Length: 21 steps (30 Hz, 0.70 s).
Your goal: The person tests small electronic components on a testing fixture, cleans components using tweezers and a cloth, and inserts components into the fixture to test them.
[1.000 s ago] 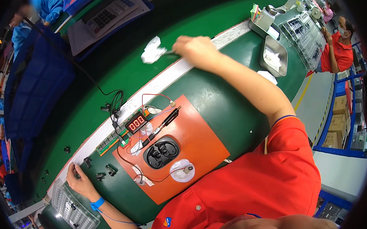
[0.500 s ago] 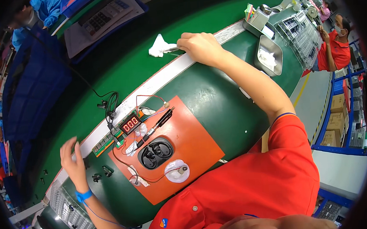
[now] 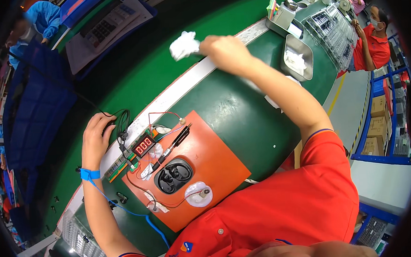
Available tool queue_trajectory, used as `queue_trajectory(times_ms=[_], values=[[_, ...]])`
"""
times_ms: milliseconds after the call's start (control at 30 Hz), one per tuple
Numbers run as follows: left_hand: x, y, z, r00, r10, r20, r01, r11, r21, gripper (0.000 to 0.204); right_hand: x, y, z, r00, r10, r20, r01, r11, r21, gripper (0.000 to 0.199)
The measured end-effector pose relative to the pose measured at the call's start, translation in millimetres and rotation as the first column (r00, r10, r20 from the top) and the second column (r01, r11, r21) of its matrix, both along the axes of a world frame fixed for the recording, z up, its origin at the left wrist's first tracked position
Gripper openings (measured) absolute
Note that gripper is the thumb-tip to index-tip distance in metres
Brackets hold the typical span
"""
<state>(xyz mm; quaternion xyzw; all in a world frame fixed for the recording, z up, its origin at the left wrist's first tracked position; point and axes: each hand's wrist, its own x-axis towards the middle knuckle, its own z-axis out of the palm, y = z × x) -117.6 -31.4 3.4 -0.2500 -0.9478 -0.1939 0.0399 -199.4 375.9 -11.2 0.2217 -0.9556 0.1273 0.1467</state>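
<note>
The right hand (image 3: 226,52) is gripping a white cloth (image 3: 184,45) at upper centre; the left hand (image 3: 96,135) is resting spread over black cables (image 3: 123,124), best kept untangled.

left hand (image 3: 94,137): far left, palm down, fingers curled, forearm raised | right hand (image 3: 224,52): arm stretched far, fingers closed

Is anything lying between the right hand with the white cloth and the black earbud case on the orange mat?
Only bare green bench top separates the right hand, gripping the white cloth, from the orange mat. On the mat, a black probe and red wire lie just before the earbud case.
</note>
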Motion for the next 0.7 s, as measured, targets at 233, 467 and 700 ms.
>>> queue_trajectory(times_ms=[233, 467, 700], values=[[46, -43, 16, 0.969, 0.23, -0.093, -0.196, 0.94, 0.28, 0.018, 11, -4, 1, 0.999, 0.027, 0.019, -0.028, 0.996, 0.087, 0.011], [142, -89, 5, 0.87, 0.405, 0.28, -0.438, 0.378, 0.816, 0.027, 18, -4, -4, 0.992, 0.122, -0.04, -0.119, 0.99, 0.079, 0.009], [176, -96, -21, 0.794, 0.541, 0.279, -0.402, 0.122, 0.907, 0.027, 16, 3, 0, 0.999, 0.027, -0.03, -0.025, 0.998, 0.06, 0.01]])
